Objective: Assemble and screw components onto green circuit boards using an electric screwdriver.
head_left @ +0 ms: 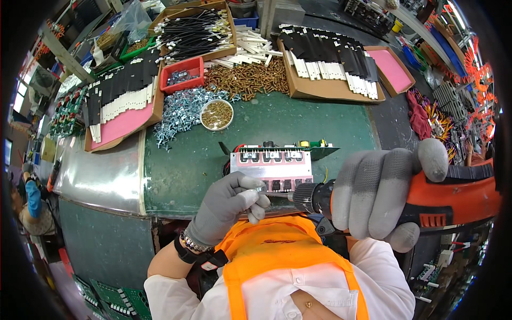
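My right hand (381, 194), in a grey glove, is wrapped round an orange and black cordless drill (453, 200). The drill lies level, its black chuck (305, 197) and thin bit pointing left. At the bit's tip, my gloved left hand (229, 202) pinches a small silvery metal piece (261, 189); the fingers partly hide it. Just beyond both hands, a circuit board (320, 152) stands on edge behind a flat aluminium heat sink (269, 169). Black transistors on pink pads line the heat sink's two long sides, some of them under metal clips.
A heap of small metal clips (184, 109), a round white dish of screws (217, 115), a red bin (182, 74) and a pile of brass-coloured screws (248, 77) lie beyond on the green mat. Cardboard boxes (325, 88) of black-and-white strips flank them.
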### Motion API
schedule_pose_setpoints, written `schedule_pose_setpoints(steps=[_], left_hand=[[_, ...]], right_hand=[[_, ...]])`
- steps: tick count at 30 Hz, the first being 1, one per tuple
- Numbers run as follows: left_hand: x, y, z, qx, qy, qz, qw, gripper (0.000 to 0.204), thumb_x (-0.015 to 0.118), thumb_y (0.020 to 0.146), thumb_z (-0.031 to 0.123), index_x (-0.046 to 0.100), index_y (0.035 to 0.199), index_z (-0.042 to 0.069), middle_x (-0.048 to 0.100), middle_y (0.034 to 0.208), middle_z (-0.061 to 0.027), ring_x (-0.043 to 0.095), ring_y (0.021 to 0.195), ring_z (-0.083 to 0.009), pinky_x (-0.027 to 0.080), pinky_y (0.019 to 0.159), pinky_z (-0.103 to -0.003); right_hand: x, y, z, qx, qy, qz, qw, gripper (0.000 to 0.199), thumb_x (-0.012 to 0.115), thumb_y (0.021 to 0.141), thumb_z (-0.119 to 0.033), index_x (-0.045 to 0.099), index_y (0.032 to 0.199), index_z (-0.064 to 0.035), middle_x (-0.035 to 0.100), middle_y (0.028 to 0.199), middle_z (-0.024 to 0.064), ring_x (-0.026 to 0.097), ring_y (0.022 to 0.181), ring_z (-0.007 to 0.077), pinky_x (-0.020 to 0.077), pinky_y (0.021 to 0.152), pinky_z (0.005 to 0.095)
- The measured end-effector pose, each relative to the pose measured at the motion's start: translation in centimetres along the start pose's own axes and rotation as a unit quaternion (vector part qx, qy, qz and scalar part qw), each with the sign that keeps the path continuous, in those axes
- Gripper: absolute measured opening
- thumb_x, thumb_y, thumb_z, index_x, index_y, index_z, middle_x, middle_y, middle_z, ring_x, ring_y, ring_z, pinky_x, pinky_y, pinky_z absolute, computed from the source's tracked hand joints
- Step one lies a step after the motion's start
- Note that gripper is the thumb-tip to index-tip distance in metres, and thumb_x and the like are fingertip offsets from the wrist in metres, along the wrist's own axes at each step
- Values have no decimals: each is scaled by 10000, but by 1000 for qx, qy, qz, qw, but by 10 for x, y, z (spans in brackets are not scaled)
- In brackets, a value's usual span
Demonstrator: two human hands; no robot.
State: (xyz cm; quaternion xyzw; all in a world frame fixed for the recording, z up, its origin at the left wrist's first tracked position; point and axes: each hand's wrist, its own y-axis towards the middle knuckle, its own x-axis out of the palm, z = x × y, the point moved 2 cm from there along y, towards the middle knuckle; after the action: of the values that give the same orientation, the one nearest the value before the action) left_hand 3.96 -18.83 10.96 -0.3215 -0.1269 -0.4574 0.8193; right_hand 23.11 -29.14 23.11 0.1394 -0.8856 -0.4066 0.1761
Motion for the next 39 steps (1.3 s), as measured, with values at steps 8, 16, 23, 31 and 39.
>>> schedule_pose_setpoints(steps=[8, 16, 23, 31, 39], left_hand=[[-1, 0, -2, -5, 15, -1, 1000, 223, 577, 887, 115, 537, 1088, 27, 674, 881, -118, 643, 636, -142, 528, 551, -276], [14, 6, 3, -15, 85, -4, 996, 201, 549, 906, 94, 530, 1049, -46, 662, 831, -144, 640, 604, -148, 518, 522, -242], [25, 18, -12, -31, 45, -12, 998, 233, 517, 929, 84, 510, 1110, -63, 663, 829, -150, 657, 614, -158, 532, 519, -250], [34, 19, -13, -41, 305, -41, 951, 357, 497, 950, 87, 467, 1299, 20, 655, 762, -85, 628, 547, -119, 519, 512, -242], [27, 6, -46, 446, 693, 45, 565, 428, 642, 784, 152, 591, 1206, 107, 620, 978, -44, 580, 731, -177, 443, 596, -312]], right_hand=[[2, 4, 4, -14, -30, -38, 999, 672, 732, 835, -95, 310, 1356, -119, 614, 675, 79, 583, 490, 212, 490, 472, 350], [-2, 2, 5, 24, 8, -15, 1000, 597, 708, 863, -89, 323, 1318, -105, 593, 601, 86, 557, 441, 197, 444, 420, 311], [9, -17, 11, 21, -41, 177, 983, 757, 698, 851, -83, 251, 1462, -93, 571, 612, 49, 462, 386, 161, 336, 379, 297], [-3, -34, 20, 16, -88, 208, 974, 744, 767, 813, -134, 321, 1400, -36, 597, 665, 47, 532, 477, 170, 412, 427, 307], [-6, -9, 28, 48, -19, 64, 997, 669, 766, 784, -75, 374, 1320, 4, 610, 677, 75, 554, 505, 185, 443, 474, 319]])
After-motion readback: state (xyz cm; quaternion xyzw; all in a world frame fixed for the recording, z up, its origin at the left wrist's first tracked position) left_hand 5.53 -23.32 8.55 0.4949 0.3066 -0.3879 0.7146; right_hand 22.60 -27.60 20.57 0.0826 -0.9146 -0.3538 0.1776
